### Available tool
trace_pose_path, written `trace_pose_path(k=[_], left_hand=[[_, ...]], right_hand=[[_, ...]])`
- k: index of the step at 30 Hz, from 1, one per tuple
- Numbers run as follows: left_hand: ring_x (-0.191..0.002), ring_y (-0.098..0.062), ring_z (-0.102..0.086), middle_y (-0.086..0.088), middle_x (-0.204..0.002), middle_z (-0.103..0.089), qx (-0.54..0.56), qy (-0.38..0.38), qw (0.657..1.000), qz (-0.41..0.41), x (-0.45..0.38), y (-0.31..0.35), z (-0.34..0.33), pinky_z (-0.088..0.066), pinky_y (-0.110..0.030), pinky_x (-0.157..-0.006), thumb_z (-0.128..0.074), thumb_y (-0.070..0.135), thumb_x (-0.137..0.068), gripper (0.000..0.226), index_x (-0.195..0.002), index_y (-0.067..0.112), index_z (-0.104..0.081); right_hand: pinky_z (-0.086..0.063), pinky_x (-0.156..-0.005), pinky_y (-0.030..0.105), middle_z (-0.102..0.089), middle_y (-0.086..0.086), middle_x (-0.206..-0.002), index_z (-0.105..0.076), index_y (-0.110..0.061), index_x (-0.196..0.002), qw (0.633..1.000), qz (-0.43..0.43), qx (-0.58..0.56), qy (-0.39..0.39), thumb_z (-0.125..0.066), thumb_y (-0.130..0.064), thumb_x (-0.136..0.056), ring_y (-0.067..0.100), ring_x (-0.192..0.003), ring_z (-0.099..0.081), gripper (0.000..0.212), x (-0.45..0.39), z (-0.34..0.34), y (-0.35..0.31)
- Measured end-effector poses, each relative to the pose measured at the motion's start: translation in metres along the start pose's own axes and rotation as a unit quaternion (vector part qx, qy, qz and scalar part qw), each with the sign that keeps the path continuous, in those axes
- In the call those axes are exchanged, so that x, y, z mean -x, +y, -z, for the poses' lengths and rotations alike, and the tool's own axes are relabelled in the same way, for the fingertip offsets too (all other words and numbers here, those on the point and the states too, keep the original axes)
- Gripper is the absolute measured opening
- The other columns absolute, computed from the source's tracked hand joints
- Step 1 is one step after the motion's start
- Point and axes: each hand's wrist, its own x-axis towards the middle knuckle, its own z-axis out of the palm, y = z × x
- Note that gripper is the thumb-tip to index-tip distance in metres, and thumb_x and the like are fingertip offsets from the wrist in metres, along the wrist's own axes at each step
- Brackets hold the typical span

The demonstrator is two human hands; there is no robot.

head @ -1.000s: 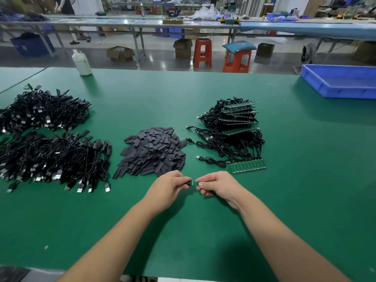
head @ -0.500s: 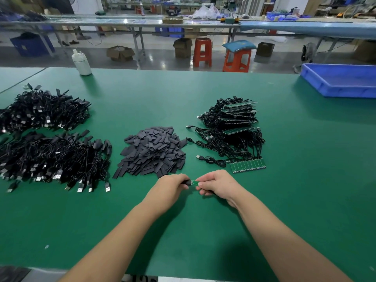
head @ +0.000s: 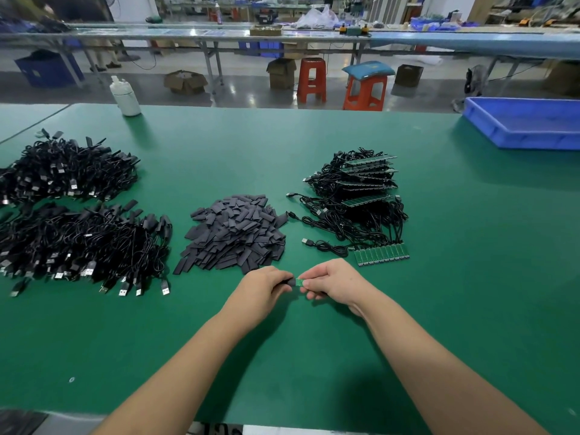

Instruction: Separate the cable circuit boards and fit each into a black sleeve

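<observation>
My left hand (head: 263, 288) pinches a black sleeve (head: 290, 281) and my right hand (head: 333, 281) pinches a small green circuit board (head: 300, 282); the board's end meets the sleeve's mouth between my fingertips, low over the green table (head: 470, 277). A heap of loose black sleeves (head: 235, 235) lies just beyond my left hand. To the right of it sits a stack of joined green board strips with black cables (head: 361, 196), and one strip of joined boards (head: 382, 254) lies flat at its near edge.
Two big piles of black cables (head: 72, 227) with USB plugs fill the left side. A white bottle (head: 125, 95) stands at the far left edge and a blue tray (head: 527, 127) at the far right. Stools and benches stand beyond the table.
Both hands stay in place, pinching the same pieces; they have shifted very slightly away from me. The gap between board and sleeve looks much the same.
</observation>
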Motion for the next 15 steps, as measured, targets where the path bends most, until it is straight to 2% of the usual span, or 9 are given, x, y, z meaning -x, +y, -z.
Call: trace_pose_path(k=[2,5,7,11,13,15], left_hand=[[-0.096,-0.019,-0.061,-0.002,-0.103,-0.068,-0.012,-0.012,1.0,-0.009,-0.0014,0.0025,-0.002,-0.047,-0.033,-0.087,-0.061,0.019,-0.096,0.021,-0.115,0.014,-0.07],[-0.096,-0.022,-0.061,-0.005,-0.102,-0.069,-0.014,-0.02,1.0,-0.006,-0.0042,0.0053,-0.0045,-0.047,-0.036,-0.087,-0.06,0.02,-0.096,0.023,-0.116,0.013,-0.069],[-0.093,-0.023,-0.062,-0.006,-0.099,-0.07,-0.013,-0.033,0.999,-0.006,-0.0044,0.0069,-0.0059,-0.047,-0.036,-0.085,-0.059,0.022,-0.097,0.023,-0.115,0.014,-0.07],[-0.085,-0.015,-0.064,0.0,-0.093,-0.073,0.02,-0.052,0.998,0.022,-0.0035,0.0078,-0.0047,-0.047,-0.025,-0.08,-0.061,0.021,-0.096,0.017,-0.106,0.017,-0.075],[-0.072,-0.012,-0.061,0.008,-0.078,-0.072,0.058,-0.064,0.994,0.07,-0.0055,0.0053,-0.0022,-0.046,-0.026,-0.072,-0.06,0.022,-0.096,0.017,-0.09,0.021,-0.076],[-0.05,-0.01,-0.046,0.013,-0.052,-0.059,0.088,-0.075,0.986,0.122,-0.0077,0.0016,-0.0005,-0.038,-0.027,-0.056,-0.058,0.024,-0.098,0.028,-0.073,0.025,-0.071]], right_hand=[[-0.054,-0.065,0.026,-0.073,0.009,-0.079,-0.068,-0.002,-0.102,1.0,-0.002,0.0,0.0,-0.065,0.001,-0.091,0.012,-0.062,-0.063,0.011,-0.0005,-0.0016,0.0016],[-0.055,-0.061,0.022,-0.072,0.008,-0.079,-0.063,0.005,-0.115,1.0,0.001,0.016,0.005,-0.061,0.001,-0.094,0.011,-0.06,-0.063,0.022,-0.0016,-0.0036,0.0021],[-0.055,-0.061,0.02,-0.071,0.006,-0.077,-0.057,0.003,-0.125,0.999,0.013,0.032,-0.002,-0.06,0.0,-0.095,0.01,-0.061,-0.064,0.03,-0.0012,-0.0057,0.0025],[-0.057,-0.076,0.028,-0.069,0.003,-0.079,-0.053,0.0,-0.132,0.996,0.047,0.078,-0.016,-0.058,-0.004,-0.097,0.012,-0.066,-0.064,0.035,-0.0003,-0.0067,0.0049],[-0.054,-0.08,0.029,-0.067,-0.002,-0.08,-0.063,-0.009,-0.124,0.981,0.082,0.174,-0.009,-0.063,-0.014,-0.096,0.01,-0.069,-0.06,0.028,0.0005,-0.0045,0.0036],[-0.05,-0.075,0.026,-0.067,-0.003,-0.08,-0.071,-0.016,-0.111,0.95,0.112,0.291,0.011,-0.066,-0.021,-0.093,0.011,-0.07,-0.058,0.019,0.0023,-0.0026,0.0016]])
